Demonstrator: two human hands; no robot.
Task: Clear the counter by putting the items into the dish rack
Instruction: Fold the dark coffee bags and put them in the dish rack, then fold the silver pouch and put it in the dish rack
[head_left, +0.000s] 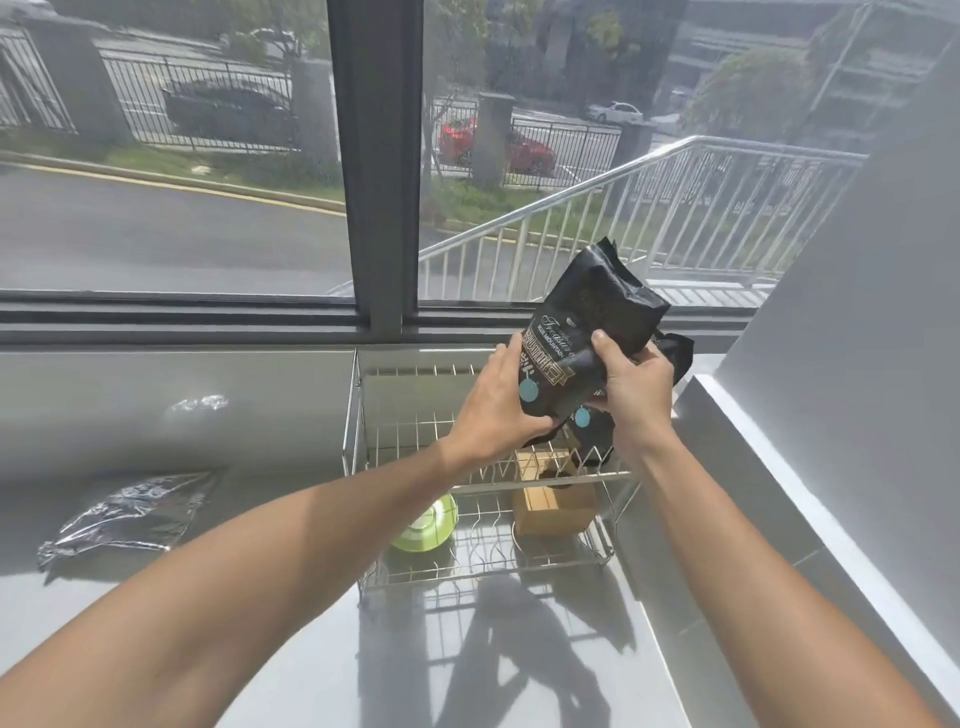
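Both my hands hold a black coffee bag (597, 312) tilted above the upper tier of a two-tier wire dish rack (358, 415). My left hand (498, 400) grips the bag's lower left side. My right hand (631, 387) clasps its lower right, thumb across the front. A second black bag (675, 351) shows behind my right hand, with its lower part (589, 426) resting in the rack's top tier. On the lower tier lie a green bowl (426, 525) on its side and a brown cardboard box (553, 506).
A crumpled clear and silver plastic wrapper (130, 514) lies on the grey counter (260, 597) to the left of the rack. A window sill and window run behind the rack. A white wall (857, 364) rises close on the right.
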